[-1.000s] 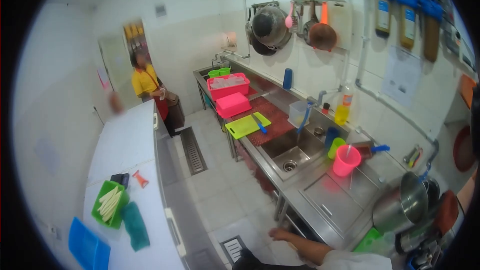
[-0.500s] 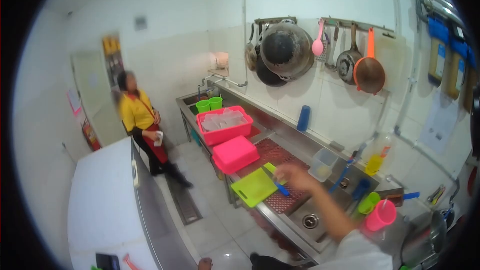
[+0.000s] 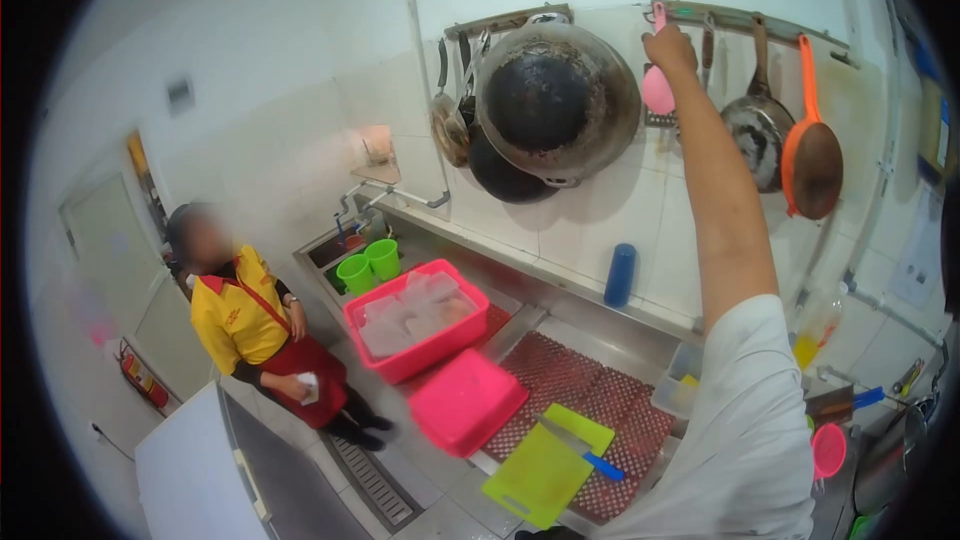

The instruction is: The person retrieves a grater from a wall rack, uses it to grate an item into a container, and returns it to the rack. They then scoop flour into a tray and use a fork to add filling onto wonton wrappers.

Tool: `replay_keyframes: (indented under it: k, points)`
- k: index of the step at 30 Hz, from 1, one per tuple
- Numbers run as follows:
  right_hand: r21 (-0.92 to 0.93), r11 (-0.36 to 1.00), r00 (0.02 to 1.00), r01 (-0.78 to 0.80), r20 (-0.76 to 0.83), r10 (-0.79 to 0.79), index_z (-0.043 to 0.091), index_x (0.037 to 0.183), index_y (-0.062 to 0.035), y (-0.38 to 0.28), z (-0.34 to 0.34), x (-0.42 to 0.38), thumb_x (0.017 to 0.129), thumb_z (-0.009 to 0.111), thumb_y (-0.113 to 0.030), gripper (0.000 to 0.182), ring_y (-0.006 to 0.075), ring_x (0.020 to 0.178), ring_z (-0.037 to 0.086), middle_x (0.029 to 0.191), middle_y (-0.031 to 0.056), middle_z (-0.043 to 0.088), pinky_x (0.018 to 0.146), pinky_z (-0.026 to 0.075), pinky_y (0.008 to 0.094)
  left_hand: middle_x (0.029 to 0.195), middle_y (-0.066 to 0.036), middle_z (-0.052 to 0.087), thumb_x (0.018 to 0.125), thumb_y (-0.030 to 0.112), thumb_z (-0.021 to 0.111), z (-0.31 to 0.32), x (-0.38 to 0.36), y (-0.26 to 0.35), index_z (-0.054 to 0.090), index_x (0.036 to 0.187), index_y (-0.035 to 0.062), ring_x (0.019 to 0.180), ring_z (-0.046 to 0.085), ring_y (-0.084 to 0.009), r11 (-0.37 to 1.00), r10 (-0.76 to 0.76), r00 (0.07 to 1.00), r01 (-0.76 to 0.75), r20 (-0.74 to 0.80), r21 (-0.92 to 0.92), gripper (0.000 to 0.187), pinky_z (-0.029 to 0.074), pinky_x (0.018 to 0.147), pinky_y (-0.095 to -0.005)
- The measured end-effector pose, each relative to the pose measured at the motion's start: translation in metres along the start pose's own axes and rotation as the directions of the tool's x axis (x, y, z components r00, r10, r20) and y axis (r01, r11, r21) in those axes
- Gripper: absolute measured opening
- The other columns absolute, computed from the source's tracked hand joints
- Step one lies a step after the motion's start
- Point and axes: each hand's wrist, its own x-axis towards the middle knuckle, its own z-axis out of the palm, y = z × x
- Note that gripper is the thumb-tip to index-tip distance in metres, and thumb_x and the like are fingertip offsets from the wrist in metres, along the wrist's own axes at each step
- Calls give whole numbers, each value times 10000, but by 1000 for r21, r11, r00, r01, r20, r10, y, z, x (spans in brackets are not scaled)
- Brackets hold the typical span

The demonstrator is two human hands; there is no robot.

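High on the wall, my right hand (image 3: 672, 48) is closed round the handle of a pink spoon (image 3: 658, 92), which hangs from the metal rack (image 3: 760, 22). The spoon's bowl shows just below my fingers, and a grater is partly hidden behind it. To the right of my arm hang a worn pan (image 3: 757, 140) and an orange strainer (image 3: 815, 168); a large blackened wok (image 3: 555, 100) is to the left. My left hand is out of view.
A green cutting board (image 3: 540, 470) with a blue-handled knife (image 3: 603, 466) lies on the counter. Pink tubs (image 3: 468, 402), green cups (image 3: 383, 258) and a blue tumbler (image 3: 620, 275) stand nearby. A person in yellow (image 3: 240, 315) stands at the left.
My right hand has risen from above the cutting board to the hanging pink spoon and closed on its handle. The view has shifted up towards the rack.
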Motion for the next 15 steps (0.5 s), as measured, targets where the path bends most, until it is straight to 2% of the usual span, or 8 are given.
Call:
replay_keyframes:
  k: [3,7,9,13,15]
  points:
    - [-121,979,985,-162,-79,154,531,1257,-8,-2,28,18,841,566,-326,524,348,1166,586,1256,200,596,974,451,485,879,-97,630,981,300,527,16,30,11,584,1116,-38,749,589,-220,1000,-5,999,6,44,-17,369,502,720,-363]
    - [-168,971,981,-167,-126,147,503,1265,0,10,57,41,862,538,-297,502,353,1140,603,1219,212,612,948,472,476,878,-96,628,981,300,526,37,63,31,584,1118,-38,746,588,-218,999,5,994,-1,105,-37,369,501,717,-361]
    - [-252,964,982,-82,-185,35,513,1219,22,18,65,47,880,508,-258,439,365,1095,627,1195,218,626,905,500,470,878,-95,628,981,299,526,31,83,41,583,1118,-38,745,587,-217,1000,16,991,-13,133,-24,368,501,716,-361]
    - [-297,953,979,-51,-203,-11,517,1176,37,17,65,42,889,486,-219,385,386,1045,646,1148,240,641,870,518,469,878,-94,626,982,299,525,42,101,55,583,1119,-37,743,585,-215,1000,20,978,-15,206,-26,367,500,713,-359]
    - [-272,962,960,-6,-270,-71,530,1129,51,17,66,37,883,486,-207,359,404,1017,650,1101,249,654,867,518,477,878,-93,625,982,298,524,52,106,60,582,1120,-37,741,584,-215,999,22,970,-15,243,-33,367,500,711,-359]
